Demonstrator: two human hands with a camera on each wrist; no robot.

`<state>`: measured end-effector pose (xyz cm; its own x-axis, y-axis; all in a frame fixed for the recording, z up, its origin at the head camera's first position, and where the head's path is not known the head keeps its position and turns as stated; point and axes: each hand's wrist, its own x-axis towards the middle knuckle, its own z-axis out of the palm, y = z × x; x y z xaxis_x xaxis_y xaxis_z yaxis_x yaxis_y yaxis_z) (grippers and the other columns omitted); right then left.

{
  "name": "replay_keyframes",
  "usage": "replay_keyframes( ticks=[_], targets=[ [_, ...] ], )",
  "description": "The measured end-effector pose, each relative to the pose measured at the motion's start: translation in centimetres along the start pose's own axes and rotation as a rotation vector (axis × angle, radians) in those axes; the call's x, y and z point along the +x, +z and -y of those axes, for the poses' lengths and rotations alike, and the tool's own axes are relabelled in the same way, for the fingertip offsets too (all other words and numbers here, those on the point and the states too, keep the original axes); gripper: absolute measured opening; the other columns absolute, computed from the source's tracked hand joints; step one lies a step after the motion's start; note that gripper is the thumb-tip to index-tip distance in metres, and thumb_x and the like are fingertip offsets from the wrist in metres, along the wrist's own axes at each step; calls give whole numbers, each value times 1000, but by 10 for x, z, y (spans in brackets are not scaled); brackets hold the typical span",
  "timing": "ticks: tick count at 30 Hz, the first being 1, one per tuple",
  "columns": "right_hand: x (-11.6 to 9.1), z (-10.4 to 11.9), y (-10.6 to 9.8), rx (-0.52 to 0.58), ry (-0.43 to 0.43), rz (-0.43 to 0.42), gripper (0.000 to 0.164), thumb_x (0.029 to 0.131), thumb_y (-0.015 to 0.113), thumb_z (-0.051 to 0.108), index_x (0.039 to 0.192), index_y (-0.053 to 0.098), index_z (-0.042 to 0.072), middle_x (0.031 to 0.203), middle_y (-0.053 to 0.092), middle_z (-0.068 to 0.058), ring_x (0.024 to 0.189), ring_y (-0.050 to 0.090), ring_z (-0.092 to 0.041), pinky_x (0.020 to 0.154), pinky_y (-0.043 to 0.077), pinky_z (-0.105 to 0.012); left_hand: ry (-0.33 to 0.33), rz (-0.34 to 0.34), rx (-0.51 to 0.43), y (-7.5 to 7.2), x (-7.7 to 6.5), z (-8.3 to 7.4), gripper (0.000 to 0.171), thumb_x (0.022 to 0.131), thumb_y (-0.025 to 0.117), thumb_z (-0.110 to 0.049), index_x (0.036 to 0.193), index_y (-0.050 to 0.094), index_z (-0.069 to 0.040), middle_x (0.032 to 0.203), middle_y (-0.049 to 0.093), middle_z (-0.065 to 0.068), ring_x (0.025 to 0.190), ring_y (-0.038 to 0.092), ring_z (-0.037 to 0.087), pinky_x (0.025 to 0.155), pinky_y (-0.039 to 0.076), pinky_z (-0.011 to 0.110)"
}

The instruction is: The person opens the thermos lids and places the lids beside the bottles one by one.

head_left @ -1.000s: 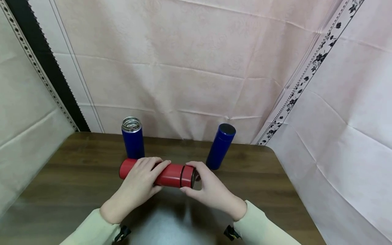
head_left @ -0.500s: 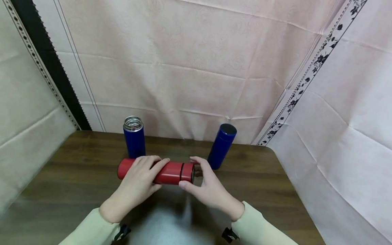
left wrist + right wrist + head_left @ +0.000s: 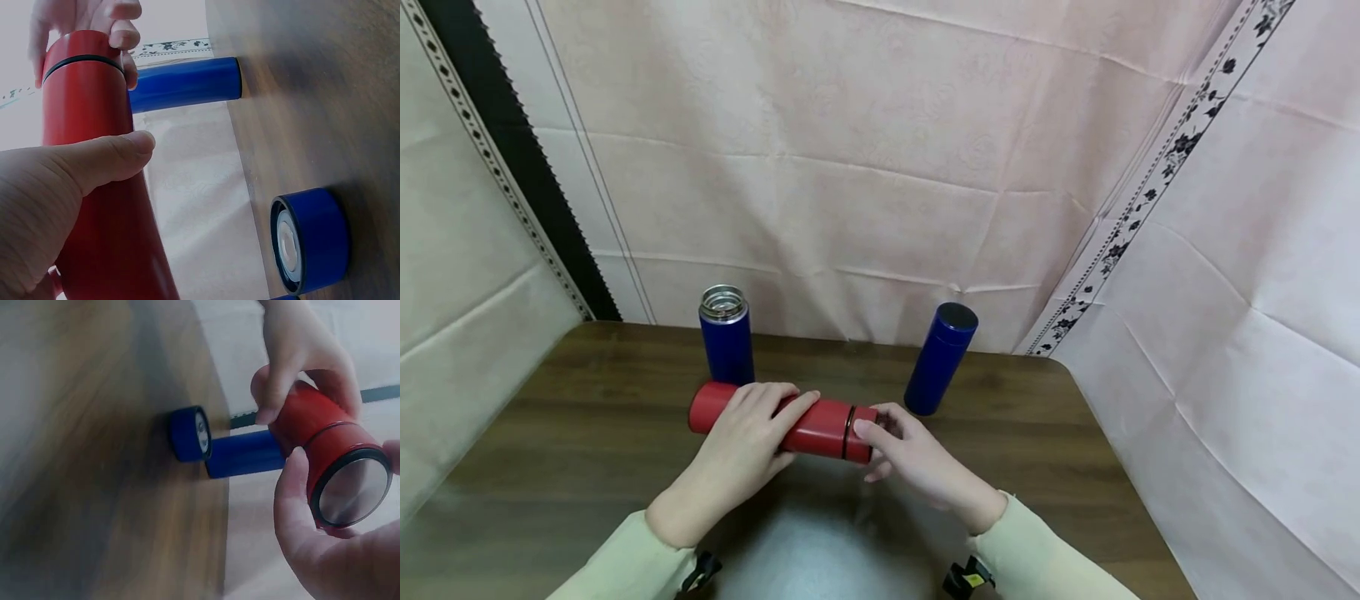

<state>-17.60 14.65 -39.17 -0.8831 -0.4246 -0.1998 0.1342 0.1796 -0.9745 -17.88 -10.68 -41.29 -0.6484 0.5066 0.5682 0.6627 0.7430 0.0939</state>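
Since earlier, the right hand (image 3: 919,462) has moved its thumb higher; I see it pinching the cap (image 3: 857,452). Fully curled, the left hand (image 3: 736,454) holds the red flask (image 3: 820,429) sideways above the worktop (image 3: 1045,475), near the open blue flask (image 3: 727,348).

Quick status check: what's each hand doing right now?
Left hand: closed, holding the glossy red cylindrical bottle.
Right hand: closed, gripping the bottle's round red black-rimmed lid.

Left hand (image 3: 741,442) curled in a grip, right hand (image 3: 916,457) opposite, curled and pinching
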Motion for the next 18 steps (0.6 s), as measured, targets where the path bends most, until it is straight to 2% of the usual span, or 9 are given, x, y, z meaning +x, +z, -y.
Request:
replay_keyframes(
  ticks=[3,7,10,12,13,15,18],
  targets=[
    [-2,-4,0,-231,-137,-27,52,92,64,41,134,46,16,117,54,-9,90,62,-23,73,56,-37,-10,15,3,0,-2,0,79,64,91,-25,134,54,-14,114,57,10,104,54,29,95,41,51],
    [-5,-6,1,-582,-391,-68,58,90,67,41,138,41,24,122,49,3,97,56,-12,78,53,-30,-13,23,1,0,-2,1,78,65,90,-26,133,55,-13,114,58,10,104,54,29,96,41,50],
    [-7,-7,1,-733,-524,-92,63,89,68,40,142,36,25,129,42,7,103,52,-8,83,51,-26,-17,23,-6,-1,-2,1,77,65,90,-25,132,55,-13,113,58,9,104,54,29,96,40,50],
    [-7,-8,1,-727,-530,-96,66,88,69,41,143,35,26,131,41,7,104,52,-8,84,51,-26,-21,22,-11,-2,-2,0,76,65,90,-25,132,56,-14,113,58,8,104,54,28,96,41,50],
    [-7,-7,1,-693,-502,-97,67,87,70,41,143,35,27,130,43,6,103,53,-8,83,51,-28,-23,22,-12,-2,-1,0,76,65,90,-25,132,56,-14,113,58,8,104,54,28,96,41,50],
    [-7,-5,1,-581,-405,-89,67,87,70,43,142,35,29,129,45,4,101,55,-11,83,52,-30,-22,22,-11,-3,-1,-1,77,65,90,-26,132,55,-14,114,58,8,104,54,28,96,41,51],
    [-7,0,1,-365,-223,-64,61,91,64,47,141,38,23,126,50,-5,96,61,-18,80,55,-37,-14,13,-6,-4,-2,-1,78,64,90,-25,133,55,-14,114,57,9,105,53,29,96,40,51]
  ],
)
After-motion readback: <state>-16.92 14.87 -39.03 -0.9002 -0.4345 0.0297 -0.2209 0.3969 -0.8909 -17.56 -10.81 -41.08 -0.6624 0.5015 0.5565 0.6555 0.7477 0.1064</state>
